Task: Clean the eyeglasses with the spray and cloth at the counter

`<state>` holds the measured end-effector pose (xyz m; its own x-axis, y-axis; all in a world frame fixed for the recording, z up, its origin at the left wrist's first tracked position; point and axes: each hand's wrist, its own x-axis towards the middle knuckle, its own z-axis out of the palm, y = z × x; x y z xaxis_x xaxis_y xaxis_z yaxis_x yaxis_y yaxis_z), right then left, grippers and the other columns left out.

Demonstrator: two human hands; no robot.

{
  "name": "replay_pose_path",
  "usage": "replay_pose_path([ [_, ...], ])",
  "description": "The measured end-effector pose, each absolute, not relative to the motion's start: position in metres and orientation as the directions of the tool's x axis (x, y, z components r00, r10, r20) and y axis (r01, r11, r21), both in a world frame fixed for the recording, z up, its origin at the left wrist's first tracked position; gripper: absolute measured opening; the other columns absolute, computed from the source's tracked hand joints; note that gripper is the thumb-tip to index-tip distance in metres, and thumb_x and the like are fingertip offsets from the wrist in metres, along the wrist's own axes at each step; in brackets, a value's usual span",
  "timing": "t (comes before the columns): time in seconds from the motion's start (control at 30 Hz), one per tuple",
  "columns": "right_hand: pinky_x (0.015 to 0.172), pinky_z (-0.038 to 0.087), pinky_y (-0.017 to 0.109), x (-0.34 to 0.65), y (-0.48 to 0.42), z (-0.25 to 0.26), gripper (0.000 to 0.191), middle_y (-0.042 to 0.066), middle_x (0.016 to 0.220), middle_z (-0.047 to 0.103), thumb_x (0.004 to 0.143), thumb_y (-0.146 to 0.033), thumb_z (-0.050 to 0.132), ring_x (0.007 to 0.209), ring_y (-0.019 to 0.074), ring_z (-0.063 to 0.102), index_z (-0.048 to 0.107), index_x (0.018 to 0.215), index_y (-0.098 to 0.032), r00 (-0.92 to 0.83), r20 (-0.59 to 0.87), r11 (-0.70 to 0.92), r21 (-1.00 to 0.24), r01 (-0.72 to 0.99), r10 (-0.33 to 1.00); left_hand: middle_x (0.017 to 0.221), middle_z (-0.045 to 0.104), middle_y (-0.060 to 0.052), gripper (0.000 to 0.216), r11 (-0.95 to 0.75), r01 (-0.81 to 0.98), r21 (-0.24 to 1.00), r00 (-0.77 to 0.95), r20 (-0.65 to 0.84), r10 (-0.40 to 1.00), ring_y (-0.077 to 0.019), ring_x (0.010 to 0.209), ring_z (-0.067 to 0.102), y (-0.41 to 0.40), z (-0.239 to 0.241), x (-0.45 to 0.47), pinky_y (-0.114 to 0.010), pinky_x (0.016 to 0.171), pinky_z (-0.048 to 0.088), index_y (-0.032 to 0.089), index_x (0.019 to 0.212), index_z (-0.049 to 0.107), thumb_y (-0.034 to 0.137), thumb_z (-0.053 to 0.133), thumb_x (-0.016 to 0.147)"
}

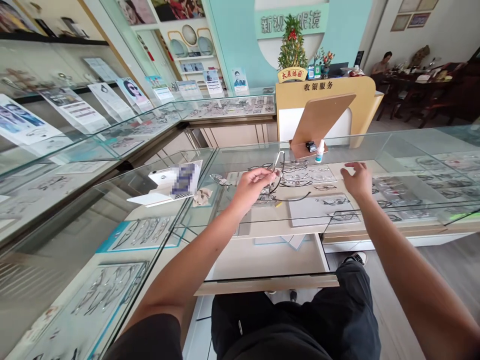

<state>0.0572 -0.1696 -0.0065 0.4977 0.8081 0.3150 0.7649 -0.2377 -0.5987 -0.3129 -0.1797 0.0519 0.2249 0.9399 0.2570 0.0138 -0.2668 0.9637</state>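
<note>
Above the glass counter, my left hand (257,182) is closed on a pair of eyeglasses (283,167), pinched between thumb and fingers with a thin temple pointing up. My right hand (358,180) hovers over the counter to the right, fingers curved and apart, holding nothing. Several more eyeglasses (296,176) lie behind and below my left hand; a white tray (318,210) with frames sits between the two hands. Beyond my right hand stands a small white bottle (319,151) with a blue label.
A brown tilted board on a stand (322,117) rises at the counter's back, a small black object (311,147) at its base. To the left are a crumpled cloth (202,197) and an open white folder (161,192). An open drawer (266,257) juts out before my legs.
</note>
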Motion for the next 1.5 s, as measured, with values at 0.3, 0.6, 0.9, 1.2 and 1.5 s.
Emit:
replay_pose_path([
  [0.3,0.063,0.039,0.031,-0.157,-0.231,0.067,0.030,-0.003,0.066,0.060,0.099,-0.035,0.060,0.058,0.0142,0.048,0.084,0.112,-0.022,-0.092,0.485,0.475,-0.770,0.426,0.870,0.096,0.081,-0.001,0.035,-0.403,-0.127,0.906,0.029,0.409,0.912,-0.0217,0.099,0.073,-0.190,0.033,-0.335,-0.036,0.097,0.055,0.025,0.089,0.080,0.058,0.088,0.084],
  [0.6,0.067,0.046,0.034,-0.148,-0.219,0.048,0.051,-0.003,0.078,0.068,0.101,-0.039,0.062,0.061,0.0171,0.054,0.065,0.148,-0.020,0.027,0.509,0.422,-0.741,0.522,0.860,0.105,0.083,-0.004,0.037,-0.441,-0.018,0.897,0.095,0.441,0.893,-0.0241,0.106,0.077,-0.190,0.026,-0.351,-0.039,0.101,0.058,0.024,0.096,0.076,0.061,0.078,0.093],
  [0.9,0.079,0.053,0.038,-0.138,-0.214,0.030,0.039,0.001,0.095,0.071,0.103,-0.040,0.063,0.079,0.0196,0.061,0.061,0.139,-0.025,0.023,0.602,0.535,-0.726,0.432,0.798,0.100,0.080,-0.005,0.040,-0.382,-0.015,0.924,0.208,0.376,0.903,-0.0223,0.096,0.074,-0.193,0.019,-0.336,-0.036,0.088,0.061,0.024,0.093,0.077,0.064,0.079,0.091],
  [1.2,0.085,0.057,0.044,-0.154,-0.214,0.020,0.022,0.008,0.111,0.074,0.101,-0.035,0.067,0.092,0.0245,0.066,0.068,0.121,-0.026,-0.152,0.664,0.646,-0.604,0.467,0.732,0.125,0.072,-0.009,0.032,-0.432,-0.038,0.901,0.151,0.432,0.889,-0.0284,0.129,0.068,-0.192,0.016,-0.332,-0.040,0.100,0.062,0.026,0.090,0.080,0.057,0.083,0.089],
  [1.5,0.086,0.058,0.042,-0.161,-0.219,0.018,0.005,0.005,0.099,0.076,0.099,-0.026,0.067,0.094,0.0247,0.070,0.067,0.103,-0.027,-0.180,0.639,0.645,-0.636,0.424,0.748,0.130,0.074,-0.009,0.033,-0.392,-0.062,0.918,0.194,0.397,0.897,-0.0305,0.139,0.064,-0.190,0.016,-0.334,-0.047,0.112,0.058,0.026,0.091,0.081,0.059,0.082,0.090],
])
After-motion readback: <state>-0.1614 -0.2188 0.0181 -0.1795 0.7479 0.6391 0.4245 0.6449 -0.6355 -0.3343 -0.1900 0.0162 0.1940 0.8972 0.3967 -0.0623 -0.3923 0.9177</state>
